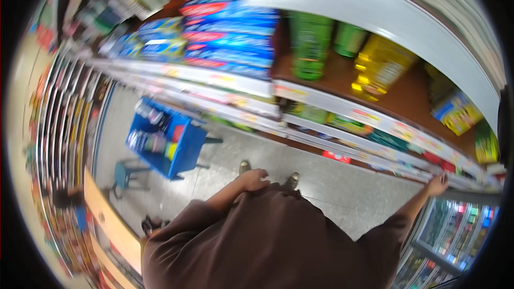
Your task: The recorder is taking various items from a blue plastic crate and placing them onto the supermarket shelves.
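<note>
My left hand (255, 180) hangs in front of my brown shirt, its fingers loosely curled, with nothing visible in it. My right hand (437, 185) is stretched out to the right, close to the edge of the lower shelves; whether it touches or holds anything cannot be made out. Across the shelf before me are stacked blue and red toothpaste boxes (229, 40), a green bottle (311, 46) and yellow bottles (381, 66). A yellow and blue pack (457, 113) lies farther right on the same shelf.
A blue crate (186, 150) holding bottles rests on a dark green stool at the left, beside another stool (122, 173). Behind it are a wooden counter (108, 212), a person (67, 198) and stocked shelves. A glass-door cooler (449, 228) stands at the lower right.
</note>
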A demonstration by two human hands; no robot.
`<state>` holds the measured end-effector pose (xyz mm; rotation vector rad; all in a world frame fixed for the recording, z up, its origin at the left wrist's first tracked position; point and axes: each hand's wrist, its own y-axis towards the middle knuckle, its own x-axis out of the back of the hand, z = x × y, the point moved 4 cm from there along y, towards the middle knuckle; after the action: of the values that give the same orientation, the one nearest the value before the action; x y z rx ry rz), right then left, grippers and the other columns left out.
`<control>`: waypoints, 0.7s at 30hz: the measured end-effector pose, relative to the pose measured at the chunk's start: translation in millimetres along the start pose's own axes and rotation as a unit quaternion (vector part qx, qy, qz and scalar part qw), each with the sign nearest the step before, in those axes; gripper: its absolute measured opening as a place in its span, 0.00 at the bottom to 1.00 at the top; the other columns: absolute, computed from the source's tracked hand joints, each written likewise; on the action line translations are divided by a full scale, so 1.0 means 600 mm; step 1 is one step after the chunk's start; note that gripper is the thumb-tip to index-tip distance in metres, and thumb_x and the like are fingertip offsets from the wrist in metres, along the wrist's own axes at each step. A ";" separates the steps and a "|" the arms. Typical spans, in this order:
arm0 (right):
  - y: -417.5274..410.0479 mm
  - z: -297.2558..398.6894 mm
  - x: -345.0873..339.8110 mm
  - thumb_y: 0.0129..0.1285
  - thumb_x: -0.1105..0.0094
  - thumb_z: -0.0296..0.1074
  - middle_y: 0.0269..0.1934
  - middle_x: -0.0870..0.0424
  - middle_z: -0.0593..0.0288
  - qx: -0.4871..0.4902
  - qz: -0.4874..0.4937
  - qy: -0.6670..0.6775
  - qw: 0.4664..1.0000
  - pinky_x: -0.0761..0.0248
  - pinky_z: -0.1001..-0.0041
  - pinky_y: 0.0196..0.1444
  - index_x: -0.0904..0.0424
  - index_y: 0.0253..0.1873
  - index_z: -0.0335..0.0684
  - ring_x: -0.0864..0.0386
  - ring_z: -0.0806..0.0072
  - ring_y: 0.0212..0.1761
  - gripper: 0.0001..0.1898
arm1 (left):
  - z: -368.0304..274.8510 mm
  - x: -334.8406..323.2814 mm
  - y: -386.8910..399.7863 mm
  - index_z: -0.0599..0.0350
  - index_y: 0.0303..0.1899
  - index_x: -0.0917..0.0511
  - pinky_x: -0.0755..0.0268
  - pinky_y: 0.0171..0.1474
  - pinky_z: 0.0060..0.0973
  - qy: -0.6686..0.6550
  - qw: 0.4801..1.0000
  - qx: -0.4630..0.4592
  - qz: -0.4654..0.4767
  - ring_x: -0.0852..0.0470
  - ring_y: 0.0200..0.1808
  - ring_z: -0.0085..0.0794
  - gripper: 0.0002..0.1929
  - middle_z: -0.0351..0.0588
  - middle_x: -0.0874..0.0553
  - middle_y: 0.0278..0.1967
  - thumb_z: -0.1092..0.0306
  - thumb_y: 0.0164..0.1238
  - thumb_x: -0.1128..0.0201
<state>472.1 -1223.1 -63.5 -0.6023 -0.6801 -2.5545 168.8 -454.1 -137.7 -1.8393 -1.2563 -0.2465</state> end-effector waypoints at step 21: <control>-1.287 0.389 -0.119 0.59 0.32 0.33 0.33 0.13 0.53 0.249 0.716 -0.098 0.645 0.23 0.68 0.36 0.16 0.41 0.33 0.15 0.65 0.30 0.10 | 0.918 0.227 -0.206 0.56 0.53 0.22 0.26 0.31 0.30 -0.628 0.551 0.364 -0.411 0.18 0.30 0.28 0.15 0.42 0.15 0.42 0.61 0.71 0.43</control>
<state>213.4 -466.7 -193.1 -0.7488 -0.5373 -0.7611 -31.0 59.1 -322.3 -0.2974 -2.5606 1.1900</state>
